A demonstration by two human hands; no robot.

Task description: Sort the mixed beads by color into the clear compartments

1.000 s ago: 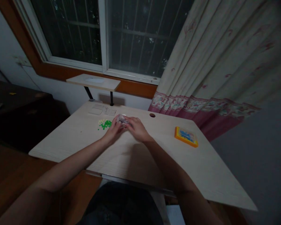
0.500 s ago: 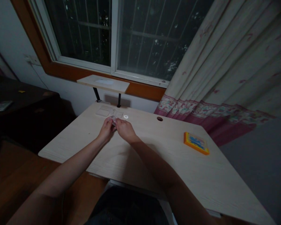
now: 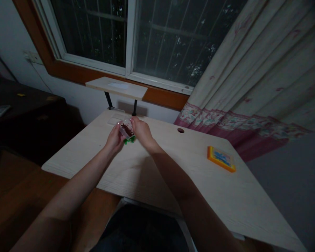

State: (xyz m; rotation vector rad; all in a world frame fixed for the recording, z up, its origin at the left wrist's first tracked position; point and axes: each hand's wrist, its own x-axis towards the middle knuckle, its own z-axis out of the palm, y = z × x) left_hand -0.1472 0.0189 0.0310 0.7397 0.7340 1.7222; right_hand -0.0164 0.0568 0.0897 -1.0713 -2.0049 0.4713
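Observation:
A small clear plastic box [image 3: 126, 127] with dark red contents is held between my two hands, over the far left part of the table. My left hand [image 3: 114, 138] is closed on its left side, and my right hand [image 3: 142, 131] grips its right side. Just below the box, a cluster of small green pieces [image 3: 130, 140] shows near the left fingertips; their exact kind is too small to tell. Behind the left hand lies a flat clear plastic piece [image 3: 116, 119], perhaps a lid or tray.
The pale wooden table [image 3: 168, 168] has a round cable hole [image 3: 180, 130] at its far side. A yellow-orange framed toy with blue shapes [image 3: 221, 159] lies on the right. A raised shelf [image 3: 118, 87] stands at the back, before the window; a curtain [image 3: 225, 105] hangs at right.
The box has come into clearer view between my hands, showing its dark red contents. Green pieces now show beneath it. The view has shifted slightly.

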